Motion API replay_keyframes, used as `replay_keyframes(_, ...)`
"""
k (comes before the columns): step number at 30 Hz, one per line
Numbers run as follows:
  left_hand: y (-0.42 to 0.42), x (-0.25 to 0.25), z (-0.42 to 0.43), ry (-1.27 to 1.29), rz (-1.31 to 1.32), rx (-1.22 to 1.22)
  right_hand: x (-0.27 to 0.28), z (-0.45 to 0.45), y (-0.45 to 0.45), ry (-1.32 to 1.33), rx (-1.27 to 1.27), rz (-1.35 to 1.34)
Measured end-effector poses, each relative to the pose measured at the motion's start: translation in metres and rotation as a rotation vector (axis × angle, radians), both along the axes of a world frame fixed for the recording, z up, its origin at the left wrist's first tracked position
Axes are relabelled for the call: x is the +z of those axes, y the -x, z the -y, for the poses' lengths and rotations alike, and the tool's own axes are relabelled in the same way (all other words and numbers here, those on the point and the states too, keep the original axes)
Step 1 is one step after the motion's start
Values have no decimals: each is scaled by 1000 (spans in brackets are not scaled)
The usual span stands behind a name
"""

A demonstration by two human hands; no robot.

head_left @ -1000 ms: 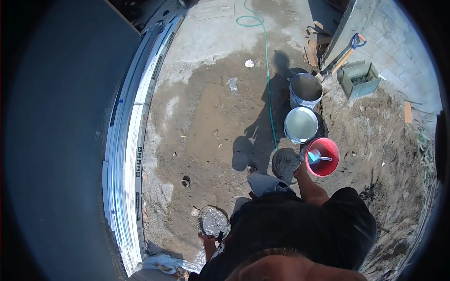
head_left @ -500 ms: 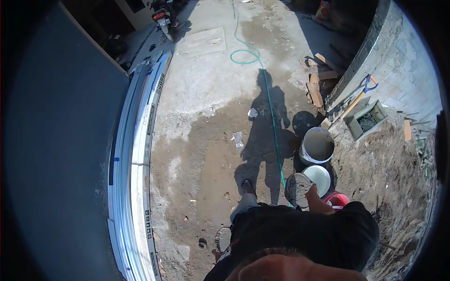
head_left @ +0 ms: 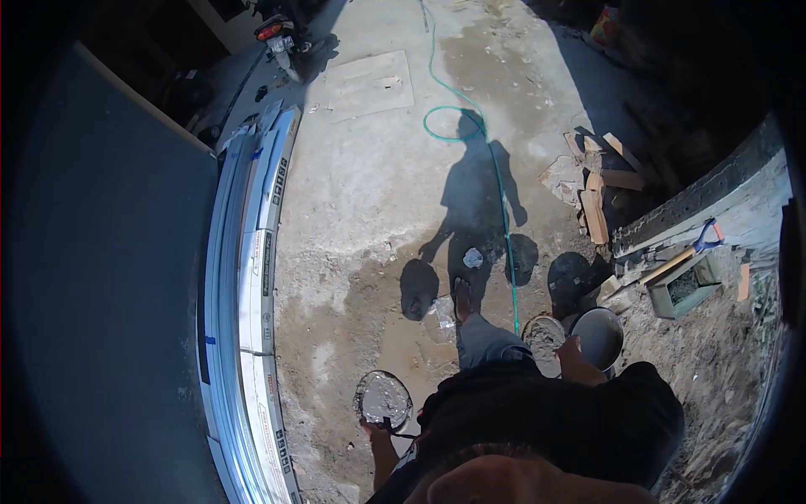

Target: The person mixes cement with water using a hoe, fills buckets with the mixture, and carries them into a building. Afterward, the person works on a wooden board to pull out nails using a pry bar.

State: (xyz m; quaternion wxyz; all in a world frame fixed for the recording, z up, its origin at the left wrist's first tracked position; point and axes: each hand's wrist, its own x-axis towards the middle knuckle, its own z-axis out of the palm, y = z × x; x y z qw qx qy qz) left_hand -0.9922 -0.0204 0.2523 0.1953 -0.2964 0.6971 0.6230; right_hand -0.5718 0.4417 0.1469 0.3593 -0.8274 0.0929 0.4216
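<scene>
Low on my left side, my left hand (head_left: pixel 374 430) is closed on a bucket (head_left: pixel 359 390) filled with wet grey mortar. A dark strap or handle runs near its grip. My right hand (head_left: pixel 571 347) is wrapped at the edge of a second bucket (head_left: pixel 527 326), also full of grey mortar. Right beside that hand stands a larger bucket (head_left: pixel 616 322) with greyish liquid in it. Shadows of both carried buckets fall on the ground ahead, apart from my body's shadow. One foot (head_left: pixel 463 309) is stepped forward on damp ground.
A green hose (head_left: pixel 510 252) runs ahead and loops on the concrete. Long boxed metal profiles (head_left: pixel 256 294) lie along the left wall. To the right are broken wood pieces (head_left: pixel 594 214), a shovel (head_left: pixel 672 262) and a concrete box (head_left: pixel 684 287). A motorcycle (head_left: pixel 281 46) stands far left.
I have moved forward along the hose, and the standing buckets have slid back in view. The left bucket has swung out into fuller view. Both hands keep their hold.
</scene>
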Motion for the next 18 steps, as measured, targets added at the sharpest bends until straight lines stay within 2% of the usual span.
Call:
replay_keyframes(3,83,-9,-72,98,-145,-131,5,-77,64,11,-74,-37)
replay_keyframes(5,143,-11,-111,16,269,-68,12,-125,104,16,-116,-55)
replay_keyframes(6,163,1,-127,43,276,-79,18,-148,125,21,-135,-60)
replay_keyframes(8,201,0,-206,65,290,176,36,-200,161,2,-179,-61)
replay_keyframes(11,258,19,-305,9,431,268,50,-277,213,-7,-206,-48)
replay_keyframes(13,290,24,-369,25,441,239,54,-327,244,-91,-133,-86)
replay_keyframes(17,358,31,-499,32,537,208,86,-436,313,-63,-232,-59)
replay_keyframes(18,383,17,-523,17,539,137,66,-461,308,1,-132,-107)
